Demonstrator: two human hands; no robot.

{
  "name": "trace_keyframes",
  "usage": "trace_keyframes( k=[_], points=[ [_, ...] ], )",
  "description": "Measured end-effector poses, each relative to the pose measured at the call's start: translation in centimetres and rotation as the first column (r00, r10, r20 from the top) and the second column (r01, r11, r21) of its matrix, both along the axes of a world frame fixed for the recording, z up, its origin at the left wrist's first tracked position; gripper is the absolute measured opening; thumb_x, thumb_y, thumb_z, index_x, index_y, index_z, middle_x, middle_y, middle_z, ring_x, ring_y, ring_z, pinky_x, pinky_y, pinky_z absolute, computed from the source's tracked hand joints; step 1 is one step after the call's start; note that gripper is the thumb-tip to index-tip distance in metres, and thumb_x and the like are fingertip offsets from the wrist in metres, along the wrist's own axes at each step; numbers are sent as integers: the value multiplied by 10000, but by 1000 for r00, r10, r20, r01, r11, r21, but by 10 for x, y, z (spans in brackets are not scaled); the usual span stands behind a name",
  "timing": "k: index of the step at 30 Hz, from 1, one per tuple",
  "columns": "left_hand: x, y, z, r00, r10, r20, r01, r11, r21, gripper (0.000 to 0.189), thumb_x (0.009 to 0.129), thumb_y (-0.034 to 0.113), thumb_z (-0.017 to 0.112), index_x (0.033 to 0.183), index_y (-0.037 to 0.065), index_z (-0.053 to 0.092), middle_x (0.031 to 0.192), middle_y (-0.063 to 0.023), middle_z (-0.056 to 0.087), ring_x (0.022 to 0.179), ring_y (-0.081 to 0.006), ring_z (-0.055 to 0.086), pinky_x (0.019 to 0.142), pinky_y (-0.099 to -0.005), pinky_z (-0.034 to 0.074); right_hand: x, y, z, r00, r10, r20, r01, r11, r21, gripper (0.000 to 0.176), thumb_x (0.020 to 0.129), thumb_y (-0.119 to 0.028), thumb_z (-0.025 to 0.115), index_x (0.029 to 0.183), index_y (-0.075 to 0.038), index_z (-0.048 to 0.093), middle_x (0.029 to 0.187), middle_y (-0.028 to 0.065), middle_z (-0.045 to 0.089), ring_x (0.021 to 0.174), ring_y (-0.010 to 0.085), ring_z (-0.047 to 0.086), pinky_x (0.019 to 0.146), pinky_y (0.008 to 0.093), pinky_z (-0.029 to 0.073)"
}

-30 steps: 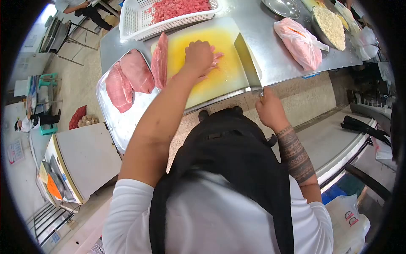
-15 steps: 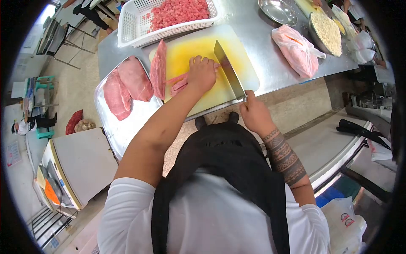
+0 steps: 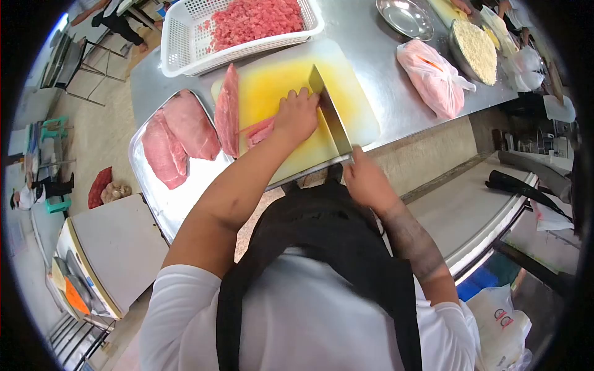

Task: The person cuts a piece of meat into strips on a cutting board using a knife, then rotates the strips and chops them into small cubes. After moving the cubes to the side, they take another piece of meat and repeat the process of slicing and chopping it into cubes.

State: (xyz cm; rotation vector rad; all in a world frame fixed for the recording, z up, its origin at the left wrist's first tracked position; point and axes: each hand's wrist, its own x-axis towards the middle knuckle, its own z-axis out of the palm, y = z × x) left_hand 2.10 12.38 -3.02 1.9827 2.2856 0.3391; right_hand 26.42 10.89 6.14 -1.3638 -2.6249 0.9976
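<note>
My right hand (image 3: pixel 369 180) is wrapped round the handle of a broad cleaver (image 3: pixel 333 117), whose blade stands on edge over the cutting board (image 3: pixel 362 114). Close to the blade's left face, my left hand (image 3: pixel 298 115) presses down with curled fingers on strips of raw meat (image 3: pixel 260 132). The fingers hide the ends of the strips. A long slab of meat (image 3: pixel 228 111) lies along the board's left side. Farther left, two large pieces of raw meat (image 3: pixel 190 127) rest in a metal tray (image 3: pixel 148 198).
A white perforated basket (image 3: pixel 179 46) with diced meat (image 3: pixel 257 25) stands behind the board. To the right are a tied plastic bag of meat (image 3: pixel 433 77), a metal bowl (image 3: pixel 405 18) and a bowl of pale crumbs (image 3: pixel 475 52). Another person's hand shows at the top right.
The cleaver has moved closer to my left hand, and the blade now sits beside the fingertips. My right hand has shifted slightly down. The whole view has shifted a little.
</note>
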Motion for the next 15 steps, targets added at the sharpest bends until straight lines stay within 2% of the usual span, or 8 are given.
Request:
trace_keyframes(
  k=[2, 6, 8, 12, 15],
  points=[
    [0, 0, 3, 1000, -2, 21, 2, 1000, -8, 273, 980, 196, 586, 1210, 81, 676, 1164, -134, 649, 1067, -348, 637, 880, -522, 535, -27, 30, -23, 1000, -5, 4, 5, 1000, 10, 264, 1011, -168, 584, 1165, 38, 527, 898, 323, 702, 916, 528, 689, 807, 593, 556],
    [-1, -1, 0, 999, -6, 34, 4, 999, 49, 236, 972, 207, 614, 1152, 64, 664, 1124, -141, 646, 1032, -365, 636, 853, -525, 538, -21, 32, 26, 1000, -6, 27, 7, 999, -31, 247, 1003, -162, 586, 1127, 42, 523, 909, 340, 696, 928, 530, 687, 818, 597, 549],
    [-1, 1, -3, 1000, -2, 27, 0, 997, 78, 224, 967, 210, 630, 1126, 53, 654, 1105, -147, 645, 1015, -375, 637, 839, -528, 541, -19, 23, 25, 1000, 4, -2, -4, 999, -53, 247, 999, -163, 587, 1124, 41, 525, 915, 337, 696, 935, 526, 687, 829, 599, 544],
    [0, -1, 6, 1000, -14, 21, 14, 1000, 2, 229, 967, 181, 593, 1146, 51, 653, 1134, -149, 647, 1060, -363, 636, 884, -523, 537, -57, 31, -16, 1000, -26, -3, 26, 1000, -18, 243, 996, -164, 582, 1126, 34, 530, 931, 332, 698, 950, 522, 684, 848, 599, 537],
    [0, -1, 7, 999, -7, 36, 9, 999, -50, 240, 960, 156, 568, 1154, 38, 648, 1158, -155, 644, 1093, -362, 629, 910, -515, 535, -49, 47, 5, 1000, -20, 9, 20, 999, -46, 243, 991, -161, 582, 1122, 37, 532, 926, 332, 696, 947, 526, 682, 845, 599, 536]
  ],
)
